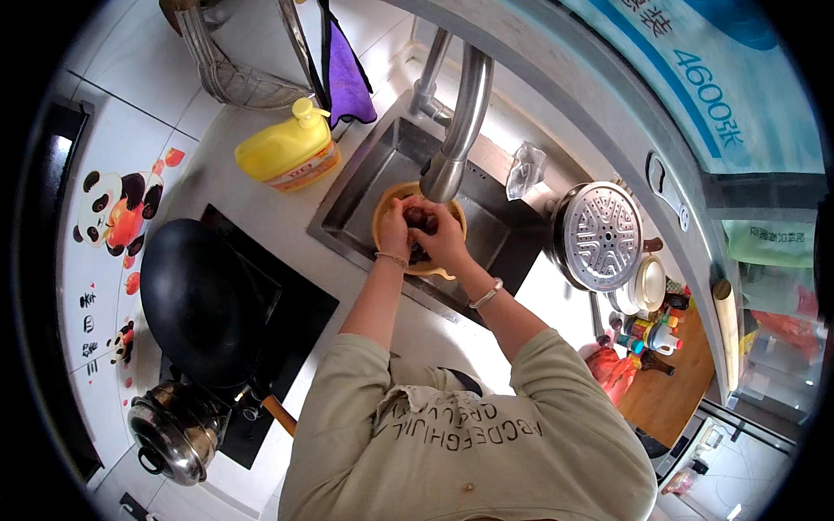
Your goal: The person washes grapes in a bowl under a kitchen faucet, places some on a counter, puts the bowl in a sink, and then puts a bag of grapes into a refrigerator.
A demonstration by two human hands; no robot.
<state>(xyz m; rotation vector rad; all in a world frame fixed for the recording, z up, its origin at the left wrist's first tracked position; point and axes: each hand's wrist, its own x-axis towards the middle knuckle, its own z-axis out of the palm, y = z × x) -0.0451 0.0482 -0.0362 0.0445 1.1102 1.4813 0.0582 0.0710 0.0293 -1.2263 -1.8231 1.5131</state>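
A yellow-orange bowl (459,214) sits in the steel sink (506,227), below the faucet. My left hand (394,231) and my right hand (446,240) are inside its rim, close together with fingers curled. Between them they hold several dark reddish-brown pieces (420,220), whose exact kind I cannot make out. More dark pieces (419,254) show lower in the bowl, partly covered by my hands. Directly above hangs the head of the grey metal faucet (443,178), close to the bowl's far side. I see no running water.
On the left, a black wok (204,300) stands on the dark stove (300,308) beside a lidded steel pot (174,434). A yellow jug (288,154) is left of the sink. Crumpled clear plastic (526,169), a perforated steel steamer plate (603,236) and several bottles (647,333) lie right.
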